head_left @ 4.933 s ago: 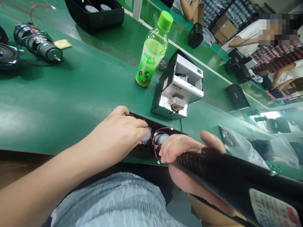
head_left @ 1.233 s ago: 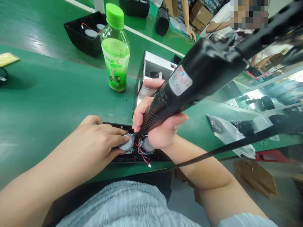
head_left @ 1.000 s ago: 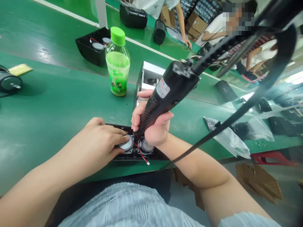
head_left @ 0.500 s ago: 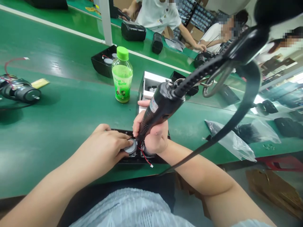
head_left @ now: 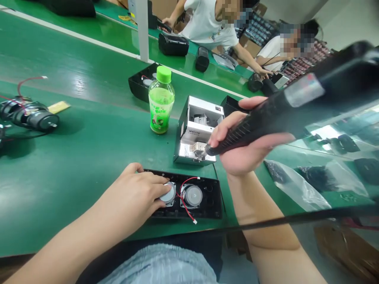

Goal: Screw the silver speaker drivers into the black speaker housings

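Observation:
A black speaker panel [head_left: 207, 203] lies at the near edge of the green bench, with two round silver drivers and red wires. My left hand [head_left: 139, 193] rests on its left part, fingers pressed on the left driver [head_left: 168, 194]. The right driver [head_left: 192, 195] is uncovered. My right hand [head_left: 245, 148] is closed round a black electric screwdriver [head_left: 284, 110], held nearly level. Its tip sits at the front slot of the silver screw feeder box [head_left: 198, 130].
A green-capped drink bottle [head_left: 161, 100] stands behind the panel. A black tray [head_left: 139, 83] with drivers sits further back, cylindrical parts with wires [head_left: 29, 116] at the left, clear bags [head_left: 296, 183] at the right. Other people work across the belt.
My right hand lifted the screwdriver off the panel and swung it right and away, tip now at the feeder box. My left hand stayed on the left driver.

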Demonstrator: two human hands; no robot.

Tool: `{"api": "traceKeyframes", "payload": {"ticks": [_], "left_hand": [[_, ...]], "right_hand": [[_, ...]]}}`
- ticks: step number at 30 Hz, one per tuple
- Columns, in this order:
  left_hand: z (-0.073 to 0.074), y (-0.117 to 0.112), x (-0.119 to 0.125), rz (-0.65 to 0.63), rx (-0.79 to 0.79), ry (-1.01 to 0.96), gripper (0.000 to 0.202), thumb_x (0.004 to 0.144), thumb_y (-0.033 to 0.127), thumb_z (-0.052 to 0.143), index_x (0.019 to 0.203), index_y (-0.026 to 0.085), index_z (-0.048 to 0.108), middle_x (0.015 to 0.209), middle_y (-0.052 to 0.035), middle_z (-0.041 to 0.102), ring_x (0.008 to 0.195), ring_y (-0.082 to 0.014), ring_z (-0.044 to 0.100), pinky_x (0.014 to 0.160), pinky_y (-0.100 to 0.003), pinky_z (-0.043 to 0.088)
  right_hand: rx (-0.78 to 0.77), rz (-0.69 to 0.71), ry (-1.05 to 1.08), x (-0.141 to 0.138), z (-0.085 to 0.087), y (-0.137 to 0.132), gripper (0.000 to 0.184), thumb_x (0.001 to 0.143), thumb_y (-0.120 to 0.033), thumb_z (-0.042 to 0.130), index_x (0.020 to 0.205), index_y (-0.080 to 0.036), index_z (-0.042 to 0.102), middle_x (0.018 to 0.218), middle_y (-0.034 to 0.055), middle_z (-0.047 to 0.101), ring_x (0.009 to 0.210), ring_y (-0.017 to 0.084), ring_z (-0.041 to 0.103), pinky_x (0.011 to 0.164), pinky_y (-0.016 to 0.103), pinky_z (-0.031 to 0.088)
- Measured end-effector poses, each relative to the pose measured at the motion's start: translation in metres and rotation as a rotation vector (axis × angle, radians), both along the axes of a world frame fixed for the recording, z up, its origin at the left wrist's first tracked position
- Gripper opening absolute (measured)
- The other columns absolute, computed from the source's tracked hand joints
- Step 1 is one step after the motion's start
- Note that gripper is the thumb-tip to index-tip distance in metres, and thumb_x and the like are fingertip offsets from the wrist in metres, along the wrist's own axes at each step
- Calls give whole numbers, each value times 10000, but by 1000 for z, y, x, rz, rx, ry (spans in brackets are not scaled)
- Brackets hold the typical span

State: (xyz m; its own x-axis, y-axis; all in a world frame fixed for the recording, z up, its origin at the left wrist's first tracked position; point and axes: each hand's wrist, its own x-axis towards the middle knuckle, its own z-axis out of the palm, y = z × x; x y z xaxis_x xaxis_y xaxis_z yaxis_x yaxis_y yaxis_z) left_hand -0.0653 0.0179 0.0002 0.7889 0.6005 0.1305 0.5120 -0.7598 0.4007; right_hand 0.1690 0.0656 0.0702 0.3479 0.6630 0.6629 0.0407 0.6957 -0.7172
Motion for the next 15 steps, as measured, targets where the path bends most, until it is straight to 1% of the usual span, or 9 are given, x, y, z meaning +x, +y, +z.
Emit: {"api": "traceKeyframes", "payload": {"ticks": [3, 5, 7, 10, 13, 15], "left_hand": [[0, 0, -1, 0, 5, 4, 121, 943, 218, 752, 1047, 258, 798, 1256, -39, 846, 1018, -285, 802, 882, -451, 339], [-1, 0, -1, 4, 7, 6, 128, 941, 217, 761, 1055, 257, 803, 1269, -36, 842, 1038, -294, 802, 892, -456, 338], [-2, 0, -1, 1, -2, 9, 132, 944, 225, 768, 1066, 259, 806, 1279, -28, 839, 1047, -295, 804, 902, -461, 332], [-3, -1, -1, 1, -9, 4, 130, 947, 225, 765, 1066, 259, 806, 1276, -20, 840, 1044, -288, 805, 898, -460, 326], [-2, -1, -1, 4, -9, -8, 122, 947, 220, 752, 1050, 259, 803, 1255, -22, 845, 1033, -280, 804, 881, -450, 326], [-1, -1, 0, 8, -19, -18, 137, 949, 211, 741, 1060, 265, 801, 1247, -24, 846, 1026, -275, 803, 865, -444, 326]], "right_hand": [[-23, 98, 1, 4, -12, 8, 692, 913, -927, 441, 1148, -323, 684, 534, -68, 552, 339, 151, 448, 353, 305, 331], [-29, 119, 27, 7, -13, 7, 698, 928, -897, 470, 1216, -304, 699, 536, -65, 571, 341, 153, 457, 337, 301, 344], [-37, 126, 43, 8, -10, 3, 670, 944, -856, 496, 1233, -288, 705, 528, -65, 573, 339, 158, 466, 324, 301, 353], [-28, 141, 30, 6, -8, -3, 611, 950, -812, 535, 1199, -285, 717, 525, -65, 563, 339, 159, 471, 324, 297, 361], [-8, 164, 10, 4, -9, -9, 641, 944, -867, 493, 1106, -293, 727, 527, -57, 555, 345, 157, 483, 317, 283, 368], [-15, 212, 17, 3, -4, -15, 673, 941, -893, 459, 1052, -286, 729, 524, -54, 549, 333, 150, 467, 302, 279, 364]]}}
